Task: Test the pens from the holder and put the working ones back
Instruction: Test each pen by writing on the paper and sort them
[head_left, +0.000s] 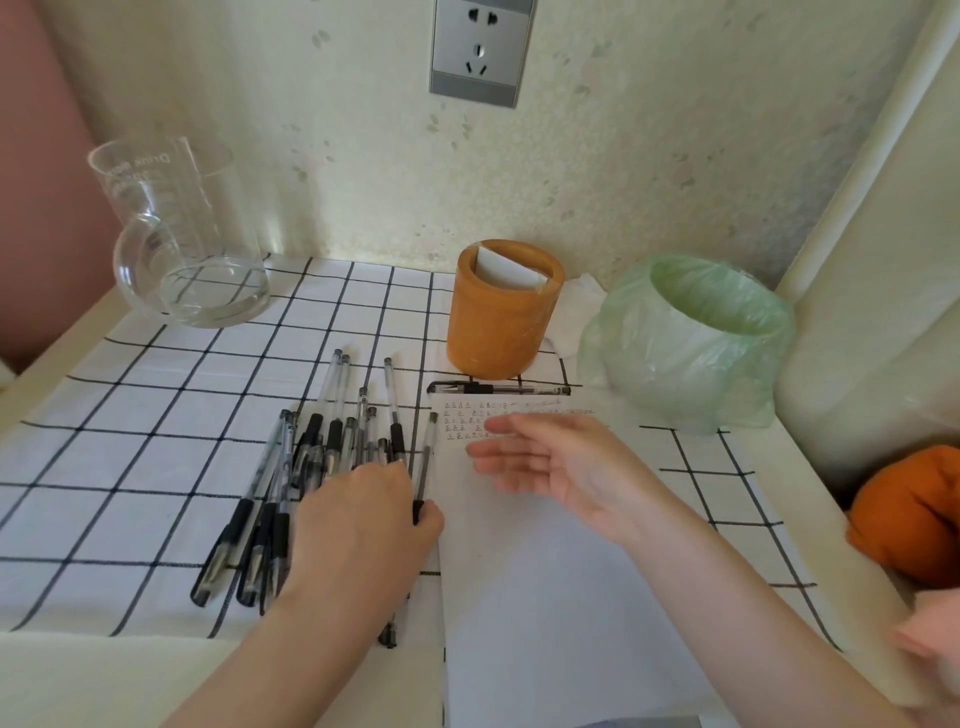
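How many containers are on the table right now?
3: a clear glass jug far left, an orange cylindrical pen holder centre back, a bin lined with a green plastic bag right. Others could sit out of frame.

One wide-angle camera on the person's head looks forward and steeply down from close above the checked tablecloth (156, 441), with the pen holder (505, 312) mid-frame and the wall socket (480, 49) at the top edge.
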